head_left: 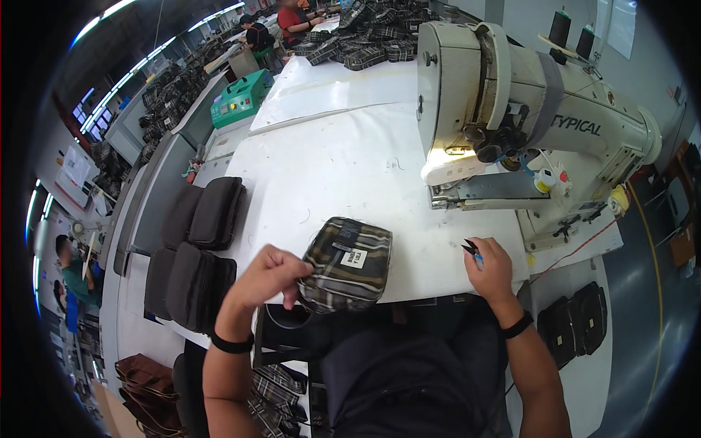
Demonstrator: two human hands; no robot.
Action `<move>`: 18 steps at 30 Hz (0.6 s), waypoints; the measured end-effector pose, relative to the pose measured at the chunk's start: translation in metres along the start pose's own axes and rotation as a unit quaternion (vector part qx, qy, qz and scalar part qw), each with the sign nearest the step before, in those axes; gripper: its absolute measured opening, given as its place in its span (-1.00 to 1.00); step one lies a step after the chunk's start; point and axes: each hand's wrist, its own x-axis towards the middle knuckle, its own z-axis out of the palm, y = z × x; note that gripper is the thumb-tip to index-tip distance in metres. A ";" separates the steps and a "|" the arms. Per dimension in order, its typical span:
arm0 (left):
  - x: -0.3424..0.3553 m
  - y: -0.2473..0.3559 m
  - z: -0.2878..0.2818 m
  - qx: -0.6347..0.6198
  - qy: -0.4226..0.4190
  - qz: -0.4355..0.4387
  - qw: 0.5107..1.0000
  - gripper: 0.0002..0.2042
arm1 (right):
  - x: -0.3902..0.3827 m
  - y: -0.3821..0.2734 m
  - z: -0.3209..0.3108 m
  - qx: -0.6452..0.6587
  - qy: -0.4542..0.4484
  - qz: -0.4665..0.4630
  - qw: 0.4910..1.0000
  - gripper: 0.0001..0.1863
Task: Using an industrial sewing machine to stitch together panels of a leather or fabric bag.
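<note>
A boxy plaid fabric pouch (358, 285) in dark green, grey and white lies at the front edge of the white table, a dark patch and a white label on its upper face. My left hand (272, 276) is closed on the pouch's left edge, thumb and fingers pinching the fabric. To the right, apart from the pouch, my right hand (491, 271) rests by the table edge. Held in its fingers is a small pair of thread snips (472, 249), the dark pointed blades facing up and left, with a bit of blue showing. Most of the snips' handle is hidden by the hand.
An industrial sewing machine (540, 117) stands at the right, its lamp lit. Stacked dark fabric pieces (197, 285) lie at the left. Behind are a green machine (241, 98) and a heap of plaid pouches (365, 40). More dark pieces (573, 325) sit at lower right. Other people work farther off.
</note>
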 end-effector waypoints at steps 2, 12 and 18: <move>0.017 0.022 -0.013 0.030 0.023 0.035 0.999 -0.69 | 0.001 -0.002 0.001 -0.004 0.001 -0.004 1.000 -0.76; 0.097 0.055 -0.010 0.384 0.025 0.338 0.859 -0.24 | 0.007 -0.001 0.004 -0.021 -0.003 -0.011 1.000 -0.74; 0.003 -0.013 -0.005 0.401 0.026 0.222 0.889 -0.39 | 0.001 0.001 0.001 -0.030 -0.022 0.001 0.999 -0.71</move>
